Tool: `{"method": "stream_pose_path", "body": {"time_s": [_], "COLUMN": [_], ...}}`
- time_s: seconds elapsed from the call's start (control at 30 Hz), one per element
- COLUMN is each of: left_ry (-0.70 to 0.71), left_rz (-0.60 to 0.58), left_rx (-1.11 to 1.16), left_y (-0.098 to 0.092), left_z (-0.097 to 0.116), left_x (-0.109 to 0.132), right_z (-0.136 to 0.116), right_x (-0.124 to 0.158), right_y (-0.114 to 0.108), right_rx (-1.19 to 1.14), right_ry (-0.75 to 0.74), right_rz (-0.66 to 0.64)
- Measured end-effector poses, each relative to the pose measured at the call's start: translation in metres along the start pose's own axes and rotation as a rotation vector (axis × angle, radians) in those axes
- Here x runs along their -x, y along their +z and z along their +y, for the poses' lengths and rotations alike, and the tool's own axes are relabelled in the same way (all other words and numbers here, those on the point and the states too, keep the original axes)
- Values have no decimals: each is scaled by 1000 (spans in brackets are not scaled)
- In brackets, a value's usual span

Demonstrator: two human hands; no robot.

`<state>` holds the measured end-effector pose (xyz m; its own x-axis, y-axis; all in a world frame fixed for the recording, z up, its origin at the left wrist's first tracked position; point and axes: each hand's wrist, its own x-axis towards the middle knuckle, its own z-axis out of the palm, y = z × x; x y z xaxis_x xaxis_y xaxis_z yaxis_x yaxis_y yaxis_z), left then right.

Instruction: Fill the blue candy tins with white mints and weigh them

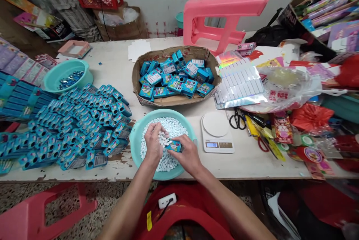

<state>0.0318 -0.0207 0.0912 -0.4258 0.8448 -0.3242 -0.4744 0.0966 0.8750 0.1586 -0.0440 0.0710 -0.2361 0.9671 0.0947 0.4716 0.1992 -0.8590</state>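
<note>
A teal basin (135, 135) full of small white candies (174, 128) sits at the table's near edge. Over it, my right hand (187, 154) grips a small blue box (174, 145), its open end turned to the left. My left hand (153, 143) is cupped, its fingers closed on a few white candies right at the box's mouth. Behind the basin a cardboard tray (168, 101) holds several closed blue boxes (174, 77). To the left lies a large spread of open blue boxes (81, 128).
A white digital scale (217, 132) stands right of the basin, with scissors (238, 119) beside it. A second teal bowl (67, 73) sits at the left rear. Holographic sheets (241, 83), a plastic bag (283, 86) and clutter fill the right side. A pink stool (224, 8) rests upturned at the back.
</note>
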Motion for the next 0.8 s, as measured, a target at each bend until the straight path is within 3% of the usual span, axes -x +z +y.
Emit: {"method": "stream_pose_path", "body": {"time_s": [0.23, 0.63, 0.8], "left_ry": [31, 73, 60], "left_rz": [-65, 31, -11], "left_rx": [-20, -94, -103], "left_y": [4, 1, 5], "left_z": [2, 1, 5], "left_x": [8, 11, 15], "right_z": [1, 1, -5], "right_x": [-1, 2, 4], "right_y": [-1, 7, -1], "right_rx": [20, -87, -78], "right_ry": [-1, 11, -3], "right_rz": [-6, 38, 48]}}
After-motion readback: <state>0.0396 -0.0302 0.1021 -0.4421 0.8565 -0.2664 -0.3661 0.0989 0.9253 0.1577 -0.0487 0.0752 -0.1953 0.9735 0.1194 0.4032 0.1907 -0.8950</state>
